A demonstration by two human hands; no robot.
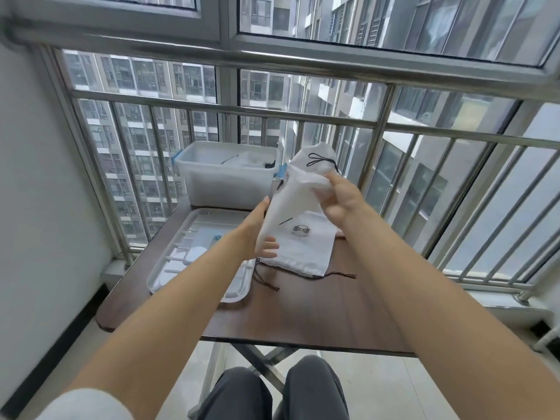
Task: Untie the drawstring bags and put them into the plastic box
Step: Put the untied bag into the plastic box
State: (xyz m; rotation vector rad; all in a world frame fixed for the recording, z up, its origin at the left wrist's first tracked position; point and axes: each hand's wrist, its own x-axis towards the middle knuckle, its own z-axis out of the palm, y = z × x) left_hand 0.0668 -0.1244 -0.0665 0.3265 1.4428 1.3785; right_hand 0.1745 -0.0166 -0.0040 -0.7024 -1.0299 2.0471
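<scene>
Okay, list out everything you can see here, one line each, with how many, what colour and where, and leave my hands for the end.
Held drawstring bag: one, white with a dark cord, lifted above the table between both hands.
Flat drawstring bag: one, white with a small printed emblem, lying on the table, dark cords trailing toward the near side.
Plastic box: one, translucent white with blue clips, at the far end of the table; white cloth and dark cord already inside.
Box lid: one, white, lying on the table's left part, in front of the box.
Table: one, dark brown top, folding metal legs.
Railing: one, silver metal, beyond the table.
Left hand: grips the held bag's lower end.
Right hand: fingers pinch its upper part.
</scene>
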